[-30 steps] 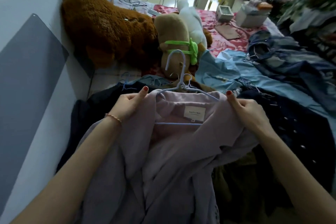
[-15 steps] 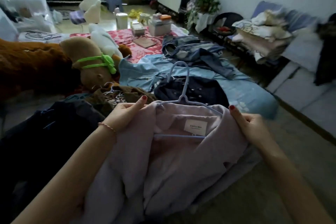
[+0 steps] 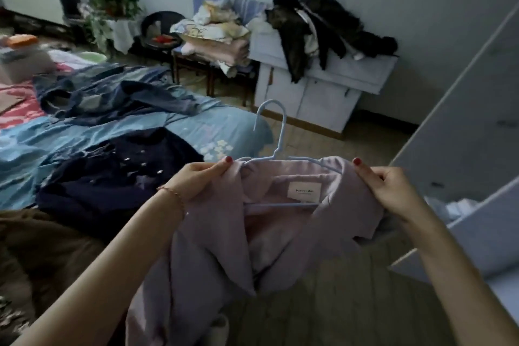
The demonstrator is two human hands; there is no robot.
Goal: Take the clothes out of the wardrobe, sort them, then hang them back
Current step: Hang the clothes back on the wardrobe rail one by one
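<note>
Since the earlier frames the lilac jacket [image 3: 269,233] is swung away from the bed [image 3: 196,126] toward the white wardrobe [image 3: 463,126]. It is carried in the air on a pale blue hanger [image 3: 276,143], each shoulder gripped by the left hand [image 3: 196,180] and right hand [image 3: 390,191]. It is judged soft, light and floppy, best held at the shoulders.

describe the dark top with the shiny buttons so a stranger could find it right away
Start at the bed with the light blue sheet on the left. The navy top lies flat on its near end, just left of the left hand. Unlike the denim garments farther back, it is near-black with small silvery buttons.
</note>
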